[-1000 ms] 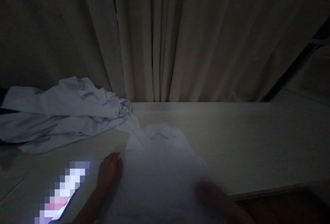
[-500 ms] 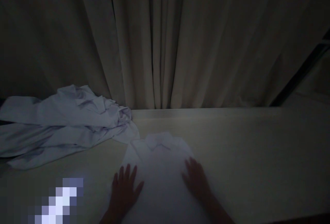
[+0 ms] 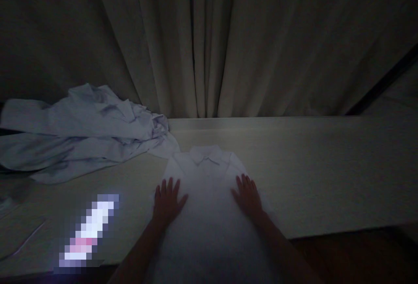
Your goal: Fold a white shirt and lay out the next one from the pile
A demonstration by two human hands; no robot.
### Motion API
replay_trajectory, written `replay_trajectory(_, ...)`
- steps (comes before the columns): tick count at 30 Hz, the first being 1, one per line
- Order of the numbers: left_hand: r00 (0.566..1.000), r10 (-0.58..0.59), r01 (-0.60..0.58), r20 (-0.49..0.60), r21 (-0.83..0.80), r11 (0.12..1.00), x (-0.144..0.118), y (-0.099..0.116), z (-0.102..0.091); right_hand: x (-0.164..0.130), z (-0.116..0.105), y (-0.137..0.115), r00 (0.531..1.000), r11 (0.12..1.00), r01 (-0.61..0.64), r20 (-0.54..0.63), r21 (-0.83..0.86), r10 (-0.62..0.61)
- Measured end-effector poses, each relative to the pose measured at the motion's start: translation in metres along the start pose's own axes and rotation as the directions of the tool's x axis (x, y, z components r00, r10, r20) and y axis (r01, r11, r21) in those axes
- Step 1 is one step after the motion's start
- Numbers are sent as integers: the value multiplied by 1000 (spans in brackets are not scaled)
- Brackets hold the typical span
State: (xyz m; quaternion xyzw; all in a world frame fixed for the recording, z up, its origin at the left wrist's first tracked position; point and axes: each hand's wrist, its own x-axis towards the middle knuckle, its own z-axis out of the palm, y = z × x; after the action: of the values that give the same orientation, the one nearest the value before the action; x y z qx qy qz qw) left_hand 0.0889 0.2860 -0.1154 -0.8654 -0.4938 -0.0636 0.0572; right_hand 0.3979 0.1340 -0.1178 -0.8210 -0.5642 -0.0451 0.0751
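Note:
A white collared shirt (image 3: pixel 209 218) lies spread face up on the pale table, its collar toward the far edge. My left hand (image 3: pixel 169 201) rests flat on the shirt's left side, fingers stretched out. On the opposite side, my right hand (image 3: pixel 247 194) lies flat near the sleeve, its fingers extended. Neither hand grips the fabric. The shirt's lower part runs toward me into shadow, so its hem is hard to make out.
A crumpled pile of white clothing (image 3: pixel 98 123) sits at the far left of the table (image 3: pixel 320 166). Curtains (image 3: pixel 209 44) hang behind the far edge. A bright pixelated object (image 3: pixel 91 227) lies at the front left, near a thin cord (image 3: pixel 29 238).
The view has tilted down, so everything sits higher in the picture and the table's front edge shows. Both hands stay flat on the shirt.

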Motion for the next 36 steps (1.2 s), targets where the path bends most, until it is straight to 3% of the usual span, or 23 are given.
replay_trajectory(18, 1000, 6, -5, -19, 53, 999, -7, 7, -13, -12, -18, -5, 998, 999, 33, 54, -39, -31)
replay_trajectory(24, 999, 15, -16, 36, 20, 1000, -9, 4, -16, -11, -20, -5, 997, 999, -11, 82, -37, 14)
replay_trajectory(27, 1000, 10, -10, 7, 15, 1000, 2, -1, -14, 0, -25, -9, 997, 999, -18, 75, -38, 21)
replay_trajectory(31, 999, 40, -40, -34, -3, 999, 36, -6, -10, 33, -31, -14, 998, 1000, -12, 61, -21, 13)
replay_trajectory(36, 998, 59, -59, -30, -17, 998, 80, -9, 6, 83, -12, -13, 998, 999, 43, 52, 13, -44)
